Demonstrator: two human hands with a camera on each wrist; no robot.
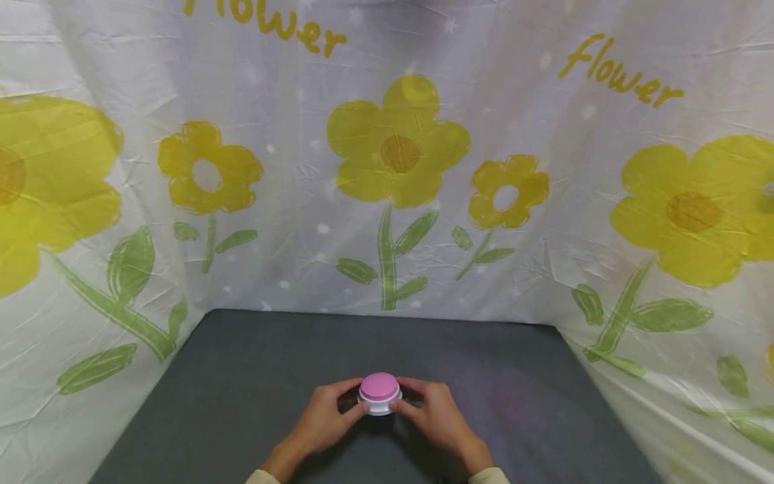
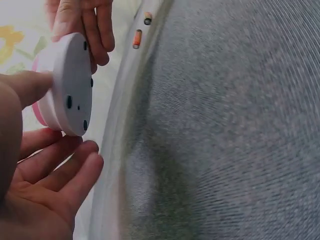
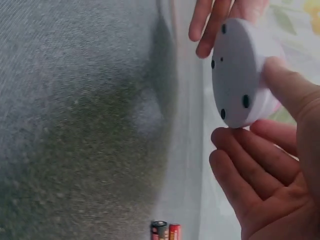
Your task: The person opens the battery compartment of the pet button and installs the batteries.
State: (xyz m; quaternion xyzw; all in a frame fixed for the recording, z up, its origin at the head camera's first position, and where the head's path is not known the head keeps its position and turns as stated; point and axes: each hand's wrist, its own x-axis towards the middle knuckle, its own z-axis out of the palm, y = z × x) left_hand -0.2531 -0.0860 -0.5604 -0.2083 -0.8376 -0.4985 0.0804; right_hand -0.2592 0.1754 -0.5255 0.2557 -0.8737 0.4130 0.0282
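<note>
A round push button (image 1: 379, 388), pink on top and white below, is held above the dark table (image 1: 272, 363), between two bare hands. The left hand (image 1: 326, 413) pinches its left side, thumb on the near side and index finger reaching toward the far side; the right hand (image 1: 440, 410) grips the right side in much the same way. In the wrist views, the other fingers of each hand spread loosely beside it. The base turns its white underside to both wrist cameras, showing several dark feet (image 3: 245, 101) (plus a smaller dark dot). Two small batteries (image 2: 137, 39) lie on the table. Around the table hangs a pale cloth (image 1: 290, 222), printed with yellow flowers (and the word "flower", twice). Light sleeves (image 1: 488, 476) show at both wrists.
</note>
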